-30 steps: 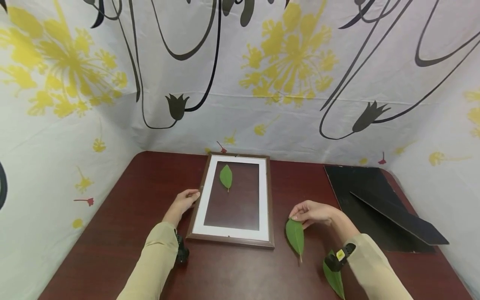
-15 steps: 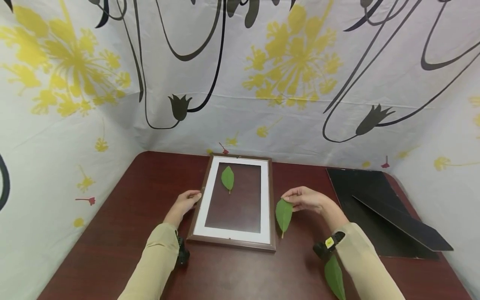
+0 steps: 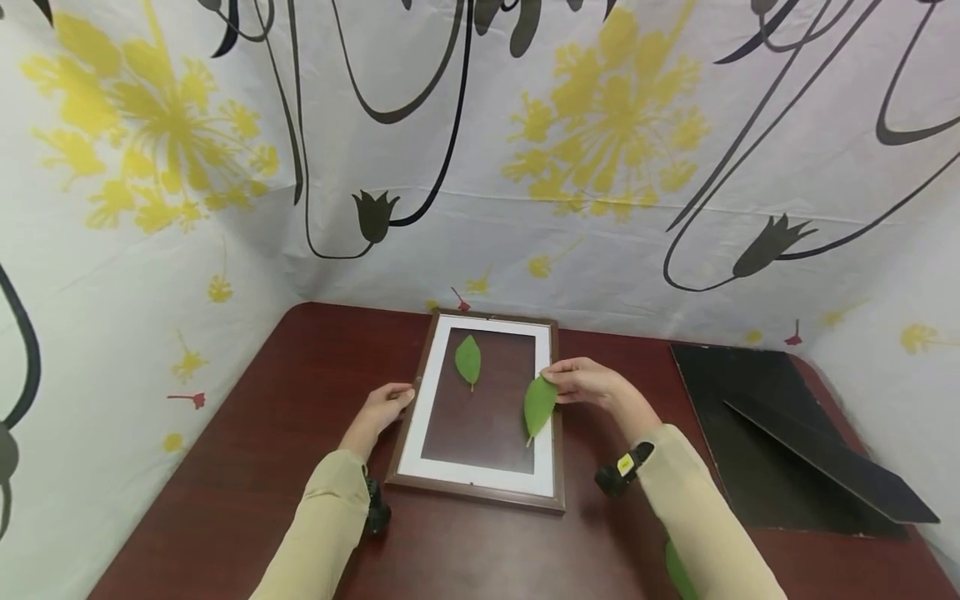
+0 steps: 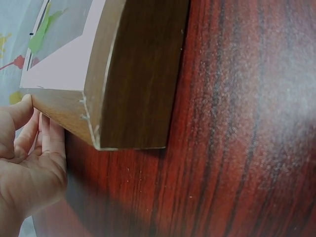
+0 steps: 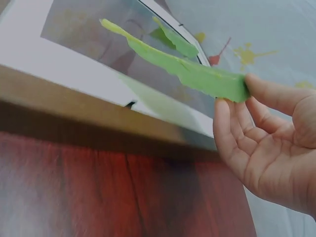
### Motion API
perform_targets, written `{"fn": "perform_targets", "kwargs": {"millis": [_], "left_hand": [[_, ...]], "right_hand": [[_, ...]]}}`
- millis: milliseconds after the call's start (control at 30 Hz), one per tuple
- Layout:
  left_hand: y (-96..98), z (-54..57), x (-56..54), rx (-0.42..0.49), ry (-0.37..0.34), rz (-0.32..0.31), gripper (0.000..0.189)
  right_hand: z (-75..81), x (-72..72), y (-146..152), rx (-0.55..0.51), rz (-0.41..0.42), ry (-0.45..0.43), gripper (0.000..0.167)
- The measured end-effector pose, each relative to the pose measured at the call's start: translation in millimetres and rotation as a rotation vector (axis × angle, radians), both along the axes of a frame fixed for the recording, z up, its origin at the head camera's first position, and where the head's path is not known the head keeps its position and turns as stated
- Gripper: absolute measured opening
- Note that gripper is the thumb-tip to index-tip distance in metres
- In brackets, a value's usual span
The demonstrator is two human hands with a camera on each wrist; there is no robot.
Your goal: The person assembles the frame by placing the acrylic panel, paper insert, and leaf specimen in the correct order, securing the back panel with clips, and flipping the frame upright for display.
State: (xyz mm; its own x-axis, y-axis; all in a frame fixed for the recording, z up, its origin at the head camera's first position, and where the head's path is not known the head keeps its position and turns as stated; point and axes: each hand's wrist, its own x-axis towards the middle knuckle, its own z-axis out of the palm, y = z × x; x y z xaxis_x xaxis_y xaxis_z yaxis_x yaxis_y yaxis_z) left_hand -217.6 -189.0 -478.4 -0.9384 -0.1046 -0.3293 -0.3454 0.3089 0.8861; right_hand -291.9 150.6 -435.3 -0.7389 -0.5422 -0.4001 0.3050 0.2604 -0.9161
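A brown picture frame (image 3: 480, 492) with a white mat and a glossy pane lies flat on the table. One green leaf (image 3: 468, 360) rests on the pane in the upper left. My left hand (image 3: 381, 410) holds the frame's left side, thumb at its top edge and fingers against the outer side, as the left wrist view shows. Over the frame's right border, my right hand (image 3: 592, 385) pinches another green leaf (image 3: 540, 404) by its tip, stem pointing down. In the right wrist view this held leaf (image 5: 182, 71) hangs above the mat, its reflection below.
A third leaf (image 3: 677, 571) lies at the front right, partly hidden by the right sleeve. Black backing board (image 3: 720, 367) lies at the right, its flap (image 3: 832, 458) standing up at an angle. Patterned cloth (image 3: 465, 242) surrounds the dark red table (image 3: 247, 467).
My right hand has carried its leaf left and away from me, from the table beside the frame to over its right border. The left hand stays at the frame's left side.
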Motion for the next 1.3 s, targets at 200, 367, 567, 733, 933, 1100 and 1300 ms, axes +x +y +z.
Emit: {"fn": "perform_targets", "kwargs": {"millis": [200,367,567,733,933,1100,1300], "left_hand": [[-2.5,-4.8,0.2,-0.009,0.018,0.013,0.038],[-1.3,-5.0,-0.4,-0.003,0.028,0.023,0.037],[0.3,-4.1,-0.5,-0.006,0.034,0.034,0.036],[0.4,-3.5,-1.0,-0.01,0.025,0.039,0.036],[1.2,1.4,0.2,-0.009,0.013,0.036,0.036],[1.3,4.2,0.5,-0.004,-0.01,0.044,0.037],[0.7,2.9,1.8,-0.009,-0.005,0.05,0.036]], "right_hand": [[4.9,-15.9,-22,0.02,-0.083,-0.026,0.033],[12.4,-26.9,-33,0.047,-0.149,-0.042,0.042],[19.6,-32.1,-44,0.061,-0.132,-0.067,0.045],[10.4,-43.5,-49,0.069,-0.153,-0.073,0.045],[-30.1,-73.6,-48,0.046,-0.168,-0.032,0.034],[-110.5,-144.2,-34,-0.006,-0.124,-0.017,0.025],[-147.8,-181.0,-29,0.017,-0.165,-0.03,0.033]]}}
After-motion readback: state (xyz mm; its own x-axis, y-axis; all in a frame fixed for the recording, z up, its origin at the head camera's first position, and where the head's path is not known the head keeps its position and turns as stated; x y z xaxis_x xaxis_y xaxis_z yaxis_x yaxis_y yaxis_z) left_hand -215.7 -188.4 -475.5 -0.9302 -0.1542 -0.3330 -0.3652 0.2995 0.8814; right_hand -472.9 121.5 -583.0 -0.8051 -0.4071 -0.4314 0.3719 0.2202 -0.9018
